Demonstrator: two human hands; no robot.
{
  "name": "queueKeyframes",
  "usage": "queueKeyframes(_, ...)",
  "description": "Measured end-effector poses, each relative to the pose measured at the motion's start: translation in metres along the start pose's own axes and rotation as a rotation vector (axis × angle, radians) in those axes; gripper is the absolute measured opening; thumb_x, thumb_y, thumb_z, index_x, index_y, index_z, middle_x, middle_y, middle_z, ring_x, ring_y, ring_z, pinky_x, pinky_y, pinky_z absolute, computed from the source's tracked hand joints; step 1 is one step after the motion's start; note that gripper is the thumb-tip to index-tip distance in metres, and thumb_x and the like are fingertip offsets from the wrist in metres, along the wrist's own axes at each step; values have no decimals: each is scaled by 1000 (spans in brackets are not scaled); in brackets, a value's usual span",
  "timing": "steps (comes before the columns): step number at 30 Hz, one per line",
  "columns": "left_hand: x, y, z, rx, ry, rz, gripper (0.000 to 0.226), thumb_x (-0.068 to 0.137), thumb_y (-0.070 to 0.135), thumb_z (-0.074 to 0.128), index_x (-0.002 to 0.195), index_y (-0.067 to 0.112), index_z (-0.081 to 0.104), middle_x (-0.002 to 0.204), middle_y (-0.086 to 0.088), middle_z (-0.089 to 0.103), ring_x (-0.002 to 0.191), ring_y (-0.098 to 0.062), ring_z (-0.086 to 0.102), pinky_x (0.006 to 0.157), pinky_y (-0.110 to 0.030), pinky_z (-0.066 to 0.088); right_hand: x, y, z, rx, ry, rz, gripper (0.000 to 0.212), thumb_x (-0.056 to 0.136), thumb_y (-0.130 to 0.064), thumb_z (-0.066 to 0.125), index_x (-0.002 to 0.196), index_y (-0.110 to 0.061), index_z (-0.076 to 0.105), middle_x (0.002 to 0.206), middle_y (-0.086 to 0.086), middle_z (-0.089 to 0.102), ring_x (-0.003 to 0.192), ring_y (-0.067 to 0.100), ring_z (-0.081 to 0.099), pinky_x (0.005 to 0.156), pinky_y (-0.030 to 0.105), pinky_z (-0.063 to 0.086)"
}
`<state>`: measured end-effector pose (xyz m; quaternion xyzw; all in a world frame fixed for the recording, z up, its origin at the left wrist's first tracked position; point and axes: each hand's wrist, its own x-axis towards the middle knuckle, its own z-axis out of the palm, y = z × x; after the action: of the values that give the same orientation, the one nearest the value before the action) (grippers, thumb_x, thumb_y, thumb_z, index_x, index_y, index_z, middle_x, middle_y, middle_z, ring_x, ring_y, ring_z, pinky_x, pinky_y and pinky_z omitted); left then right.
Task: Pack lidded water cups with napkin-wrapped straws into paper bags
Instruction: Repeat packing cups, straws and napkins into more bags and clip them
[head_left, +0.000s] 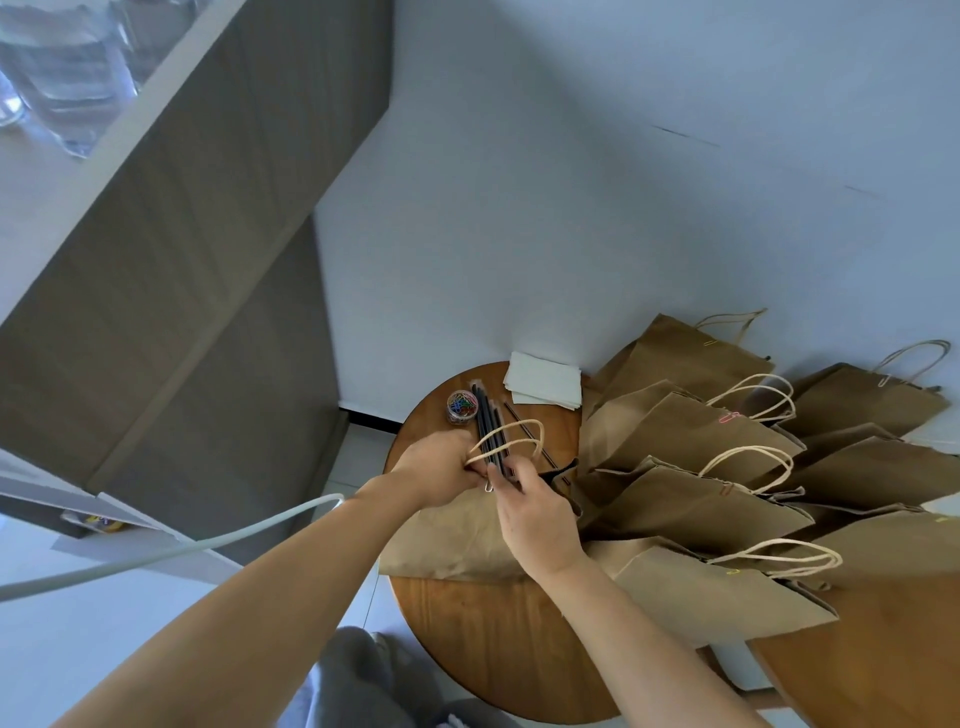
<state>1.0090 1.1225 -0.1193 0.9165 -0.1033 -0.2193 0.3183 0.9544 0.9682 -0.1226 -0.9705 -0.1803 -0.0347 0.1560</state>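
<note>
bag in hand: a flat brown paper bag (452, 540) lies on the round wooden table (483, 644), mouth end up by the hands, twine handles (511, 441) looped above them.
left hand: the left hand (441, 470) pinches the bag's top edge, I'd guess to keep the mouth pressed together.
right hand: the right hand (537, 517) has fingers curled at that same edge, where a small paper clip (488, 487) hangs; looks like it's being slid on to close the bag.
straws: black straws (488, 423) lie just behind the bag, handy to grab.
clip jar: a clear jar of coloured clips (461, 407) sits touching the straws, left of them.
napkins: a white stack (543, 385) farther behind the bag, by the wall.
done pile: clipped bags (727, 467) fan out right of the bag.
cups: can't see any, maybe inside.
</note>
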Motion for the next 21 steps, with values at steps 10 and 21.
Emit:
queueKeyframes(10, -10, 2, -23, 442, -177, 8, 20, 86, 33, 63, 93, 14, 62, 94, -6, 65, 86, -24, 61, 64, -29, 42, -16, 30, -20, -134, 118, -1, 47, 58, -30, 85, 94, -13, 59, 94, 8, 62, 81, 20, 64, 73, 25, 54)
queueKeyframes(21, -26, 18, -31, 531, -121, 111, 27, 99, 35, 45, 92, 14, 61, 90, -5, 62, 80, -22, 52, 67, -29, 37, -4, 38, -53, -105, -404, 242, 27, 95, -36, 50, 97, -10, 58, 95, 5, 63, 87, 21, 58, 67, 25, 39)
